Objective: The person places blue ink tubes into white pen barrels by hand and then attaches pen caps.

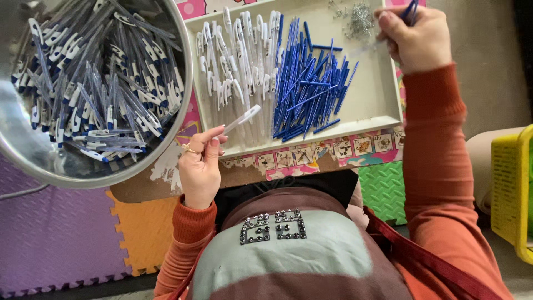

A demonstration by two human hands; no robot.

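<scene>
Pen barrel (242, 119), white and clear, sits pinched between the thumb and fingertips of the left hand (200, 169), its free end pointing up and to the right over the near edge of the shallow white tray (377, 94). The right hand (413, 39) is raised over the far right corner of that tray, its fingers pressed together around a thin blue refill (410, 11), of which only a short end shows above the knuckles. Just beside this hand, in the tray's far corner, lies a small heap of tiny metal springs (360, 19). The middle of the tray holds a loose pile of blue refills (311, 83), and to its left a row of white pen barrels (236, 61) lies side by side, touching the blue pile along one edge. To the left of the tray, well apart from the right hand and near the left one, stands a large round metal bowl (33, 150) filled with finished pens (94, 78) in white and blue. Tray and bowl rest on a board over coloured foam floor mats (61, 228). A yellow plastic basket (511, 189) stands at the right edge of the view.
</scene>
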